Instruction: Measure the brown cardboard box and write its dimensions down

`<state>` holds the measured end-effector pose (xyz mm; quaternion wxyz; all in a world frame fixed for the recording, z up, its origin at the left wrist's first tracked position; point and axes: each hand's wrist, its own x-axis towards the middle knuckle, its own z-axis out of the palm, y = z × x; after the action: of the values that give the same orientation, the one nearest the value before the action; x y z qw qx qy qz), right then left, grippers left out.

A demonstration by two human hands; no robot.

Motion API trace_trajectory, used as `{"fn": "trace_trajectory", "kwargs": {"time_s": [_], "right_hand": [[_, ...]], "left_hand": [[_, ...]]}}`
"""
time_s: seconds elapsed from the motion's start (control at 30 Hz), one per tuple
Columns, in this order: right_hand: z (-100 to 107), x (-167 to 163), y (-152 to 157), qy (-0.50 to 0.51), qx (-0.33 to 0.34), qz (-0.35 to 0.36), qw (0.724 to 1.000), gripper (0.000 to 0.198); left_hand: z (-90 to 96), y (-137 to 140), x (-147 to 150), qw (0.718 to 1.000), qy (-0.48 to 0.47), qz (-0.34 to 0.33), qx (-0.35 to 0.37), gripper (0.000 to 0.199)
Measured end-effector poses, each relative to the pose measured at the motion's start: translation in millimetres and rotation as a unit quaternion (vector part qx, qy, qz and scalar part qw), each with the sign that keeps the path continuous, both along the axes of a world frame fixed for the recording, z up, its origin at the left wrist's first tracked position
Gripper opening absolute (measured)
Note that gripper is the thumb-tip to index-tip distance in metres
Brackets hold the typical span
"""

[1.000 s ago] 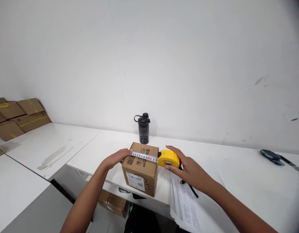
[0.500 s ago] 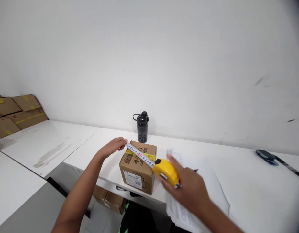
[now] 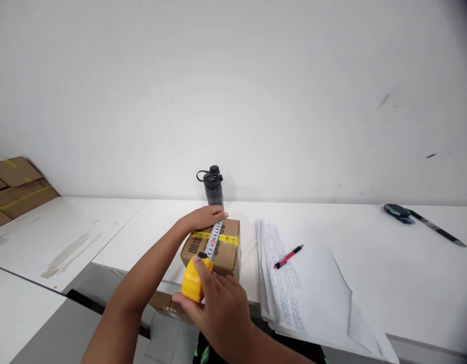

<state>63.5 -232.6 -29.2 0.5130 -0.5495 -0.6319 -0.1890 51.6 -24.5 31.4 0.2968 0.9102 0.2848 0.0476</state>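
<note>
A brown cardboard box (image 3: 229, 253) with yellow tape sits near the table's front edge. My right hand (image 3: 226, 308) is wrapped round a yellow tape measure (image 3: 192, 280) at the near side of the box. Its white blade (image 3: 214, 239) runs out across the box top, from the front edge to the back. At the far edge my left hand (image 3: 205, 217) is closed on the end of the blade, fingers curled over it. Behind that hand stands a dark water bottle (image 3: 214, 189), its lower part hidden.
Right of the box lies a stack of written papers (image 3: 317, 288) with a red pen (image 3: 288, 257) on top. Farther right is a knife-like blade with a dark handle (image 3: 398, 212). Cardboard boxes (image 3: 23, 189) are piled at the far left, against the wall.
The tape blade has swung from lying diagonally across the box to running front to back. My right hand moved left to the near side; my left hand moved right to the far edge.
</note>
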Motion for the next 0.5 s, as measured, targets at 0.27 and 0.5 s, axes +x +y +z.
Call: {"fn": "trace_trajectory", "kwargs": {"time_s": [0.27,0.5], "right_hand": [[2,7,7,0.030,-0.012,0.019,0.999,0.063],[-3,7,2,0.023,-0.030,0.015,0.999,0.054]], "left_hand": [[-2.0,-7,-9,1.000,0.000,-0.007,0.027,0.040],[7.7,-21,-13,0.995,-0.063,0.026,0.069,0.040]]}}
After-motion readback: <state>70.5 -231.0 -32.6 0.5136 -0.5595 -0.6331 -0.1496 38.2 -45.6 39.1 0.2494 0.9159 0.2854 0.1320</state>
